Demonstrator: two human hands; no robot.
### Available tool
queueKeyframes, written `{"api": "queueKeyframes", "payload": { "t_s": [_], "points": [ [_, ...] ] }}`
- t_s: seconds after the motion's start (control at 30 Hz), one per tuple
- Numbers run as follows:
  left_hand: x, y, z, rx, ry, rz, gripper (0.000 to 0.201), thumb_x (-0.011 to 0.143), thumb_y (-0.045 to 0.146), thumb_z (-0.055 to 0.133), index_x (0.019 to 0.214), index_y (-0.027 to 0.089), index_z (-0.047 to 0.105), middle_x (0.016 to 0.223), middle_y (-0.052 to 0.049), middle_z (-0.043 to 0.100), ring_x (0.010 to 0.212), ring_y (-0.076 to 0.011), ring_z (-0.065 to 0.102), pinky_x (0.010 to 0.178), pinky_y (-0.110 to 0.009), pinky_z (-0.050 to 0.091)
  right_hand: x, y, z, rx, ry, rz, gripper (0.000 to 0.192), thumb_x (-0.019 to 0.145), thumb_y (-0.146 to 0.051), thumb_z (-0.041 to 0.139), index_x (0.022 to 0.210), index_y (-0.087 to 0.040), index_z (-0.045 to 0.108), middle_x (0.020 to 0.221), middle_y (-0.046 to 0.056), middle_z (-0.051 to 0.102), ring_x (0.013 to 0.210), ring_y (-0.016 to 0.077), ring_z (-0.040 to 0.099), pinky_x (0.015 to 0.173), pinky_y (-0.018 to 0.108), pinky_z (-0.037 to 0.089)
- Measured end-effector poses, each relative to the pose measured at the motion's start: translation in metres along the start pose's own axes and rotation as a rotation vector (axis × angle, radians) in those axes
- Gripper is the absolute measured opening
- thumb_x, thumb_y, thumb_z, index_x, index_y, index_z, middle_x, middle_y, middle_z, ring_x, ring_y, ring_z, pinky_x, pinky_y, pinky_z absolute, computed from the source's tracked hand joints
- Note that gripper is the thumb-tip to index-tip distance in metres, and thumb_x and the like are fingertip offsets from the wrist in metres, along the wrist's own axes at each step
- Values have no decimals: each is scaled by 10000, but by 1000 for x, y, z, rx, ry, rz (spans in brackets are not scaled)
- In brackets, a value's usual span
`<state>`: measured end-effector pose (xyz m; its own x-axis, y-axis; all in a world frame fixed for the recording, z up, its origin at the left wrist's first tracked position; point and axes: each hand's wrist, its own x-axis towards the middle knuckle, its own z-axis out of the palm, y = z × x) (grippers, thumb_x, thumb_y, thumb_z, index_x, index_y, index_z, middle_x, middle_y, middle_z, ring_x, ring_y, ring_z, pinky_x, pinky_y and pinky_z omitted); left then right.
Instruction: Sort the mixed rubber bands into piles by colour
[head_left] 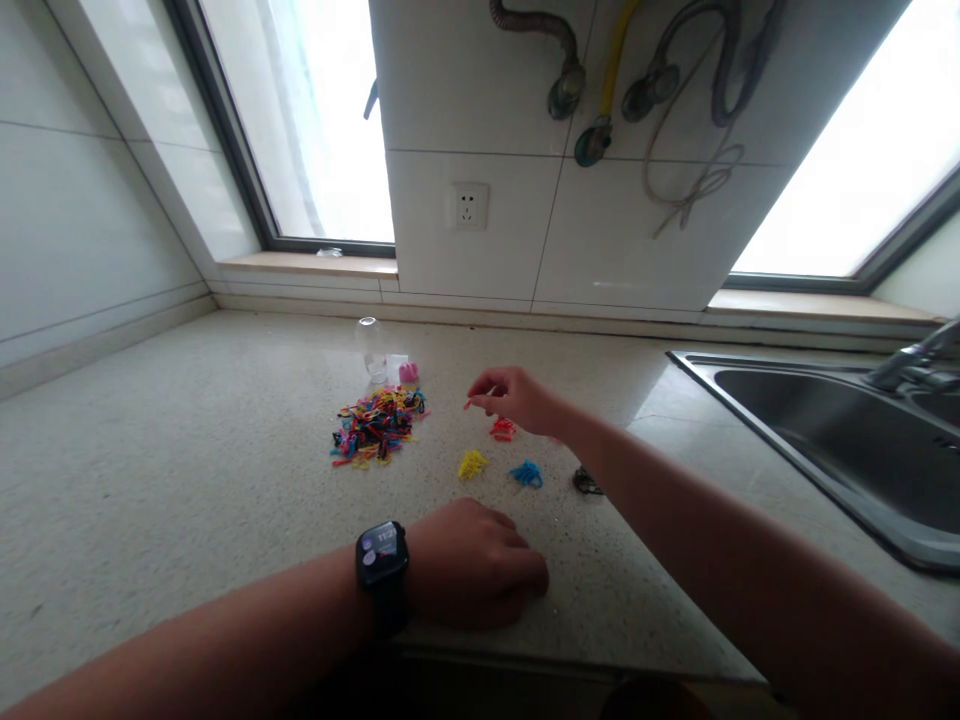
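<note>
right hand (517,400) pinching red band (468,404), sorted piles
</note>
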<state>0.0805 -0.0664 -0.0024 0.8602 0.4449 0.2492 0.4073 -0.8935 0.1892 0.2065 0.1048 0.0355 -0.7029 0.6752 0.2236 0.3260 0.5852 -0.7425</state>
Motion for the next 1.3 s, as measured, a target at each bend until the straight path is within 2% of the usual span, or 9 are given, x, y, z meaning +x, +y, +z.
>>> {"api": "queueKeyframes", "payload": {
  "t_s": [0.17,0.3,0.67,0.97,1.03,1.1,1.2,1.3],
  "points": [
    [2,2,-3,7,-2,2,115,912,257,540,980,219,624,800,6,676,708,-165,601,620,-318,415,-43,11,-33,50,70,48,254,829,-367,683,935,-136,694,692,19,603,575,93,496,501,210,379],
    [3,3,-5,0,-19,-1,102,930,264,521,947,215,609,773,-5,656,691,-166,590,616,-321,421,-67,23,-43,115,77,91,286,851,-416,666,974,-158,678,672,-3,556,526,77,443,458,204,340],
    [0,4,-4,-59,-1,-30,123,909,234,535,1001,223,616,792,-2,653,725,-164,586,623,-311,382,-76,24,-33,119,117,-21,216,831,-353,692,897,-148,685,707,11,595,619,90,489,552,215,388],
    [2,4,-6,-77,-14,-51,131,912,216,518,993,224,622,791,2,653,719,-162,583,638,-308,395,-76,18,-29,60,102,-22,181,821,-277,684,933,-141,729,782,31,650,614,87,505,583,225,415],
    [1,4,-6,-78,-13,-48,131,915,219,516,994,225,621,784,3,649,712,-162,579,631,-311,391,-77,16,-30,-9,88,-59,191,851,-252,655,992,-151,733,840,45,675,658,104,542,623,238,441],
    [1,4,-6,-77,-14,-49,125,909,220,531,998,227,619,786,4,649,715,-162,579,630,-309,389,-78,15,-31,-177,53,-151,213,894,-222,607,1062,-174,728,952,63,699,796,140,595,748,276,471],
    [0,4,-5,-71,-19,-55,116,908,227,549,999,230,620,797,6,652,730,-160,584,640,-308,393,-81,14,-31,-488,-38,-304,278,946,-187,530,1165,-206,701,1135,67,694,1053,198,581,974,362,413],
    [0,4,-4,-65,-22,-61,115,917,234,539,992,232,627,790,8,648,728,-159,582,640,-315,392,-83,14,-29,-653,-87,-340,325,964,-214,516,1254,-226,661,1234,52,669,1127,222,546,1030,398,370]
  ]
}}
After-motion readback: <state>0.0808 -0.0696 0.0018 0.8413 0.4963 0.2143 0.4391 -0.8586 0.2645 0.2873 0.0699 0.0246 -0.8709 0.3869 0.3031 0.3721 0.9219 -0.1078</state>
